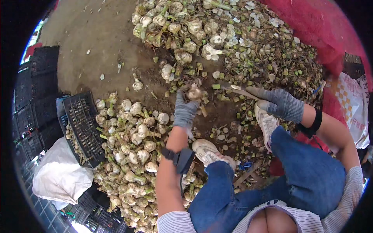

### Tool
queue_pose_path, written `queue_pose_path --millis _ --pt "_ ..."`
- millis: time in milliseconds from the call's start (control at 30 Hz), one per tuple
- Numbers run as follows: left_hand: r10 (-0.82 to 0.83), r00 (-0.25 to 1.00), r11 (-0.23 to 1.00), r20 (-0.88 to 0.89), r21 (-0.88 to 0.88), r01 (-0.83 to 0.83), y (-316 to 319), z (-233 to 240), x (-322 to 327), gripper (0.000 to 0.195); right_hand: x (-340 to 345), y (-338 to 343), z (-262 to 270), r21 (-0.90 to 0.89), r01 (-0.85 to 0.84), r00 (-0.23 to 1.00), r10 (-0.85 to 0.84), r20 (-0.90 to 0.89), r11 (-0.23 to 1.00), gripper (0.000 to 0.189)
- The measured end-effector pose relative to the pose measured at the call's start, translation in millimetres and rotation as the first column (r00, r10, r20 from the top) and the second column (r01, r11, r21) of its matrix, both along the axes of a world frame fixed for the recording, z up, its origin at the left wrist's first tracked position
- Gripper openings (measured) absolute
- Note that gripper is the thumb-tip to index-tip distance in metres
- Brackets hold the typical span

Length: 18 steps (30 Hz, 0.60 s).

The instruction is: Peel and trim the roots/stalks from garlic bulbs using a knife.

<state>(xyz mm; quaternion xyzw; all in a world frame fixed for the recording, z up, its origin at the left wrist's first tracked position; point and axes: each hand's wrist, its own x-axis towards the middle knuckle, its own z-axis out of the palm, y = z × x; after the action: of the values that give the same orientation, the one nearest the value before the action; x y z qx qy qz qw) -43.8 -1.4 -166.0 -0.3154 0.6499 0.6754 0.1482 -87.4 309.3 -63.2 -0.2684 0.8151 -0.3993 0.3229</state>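
My left hand [185,108], in a grey knitted glove, grips a garlic bulb [194,93] with a short length of stem. My right hand [272,102], gloved alike, holds a knife [243,92] whose blade points left towards the bulb, apart from it. Just off the blade's tip is a green cut stem piece [216,86]; whether it lies on the floor or is in the air I cannot tell. A large heap of garlic bulbs with stems [132,157] lies beside my left arm. Beyond my hands is a second pile of garlic [189,32].
Stem trimmings and dry skins [271,64] cover the floor at the upper right, below red mesh [323,26]. A tilted black plastic crate [83,128] stands left of the heap, near a white sack [62,171]. Stacked black crates [38,96] line the far left. A printed sack [351,107] is at right.
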Motion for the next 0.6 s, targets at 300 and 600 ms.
queue_pose_path --millis 300,600 --pt "0.074 0.927 0.736 -0.367 0.648 0.197 15.1 82.1 28.3 0.059 -2.2 -51.9 61.2 0.056 -0.365 0.871 0.363 -0.331 0.929 0.051" --pt "-0.323 0.815 0.941 -0.481 -0.076 0.329 43.4 130.2 28.8 0.056 -1.7 -70.7 69.9 0.086 -0.419 0.817 0.416 -0.399 0.904 0.049"
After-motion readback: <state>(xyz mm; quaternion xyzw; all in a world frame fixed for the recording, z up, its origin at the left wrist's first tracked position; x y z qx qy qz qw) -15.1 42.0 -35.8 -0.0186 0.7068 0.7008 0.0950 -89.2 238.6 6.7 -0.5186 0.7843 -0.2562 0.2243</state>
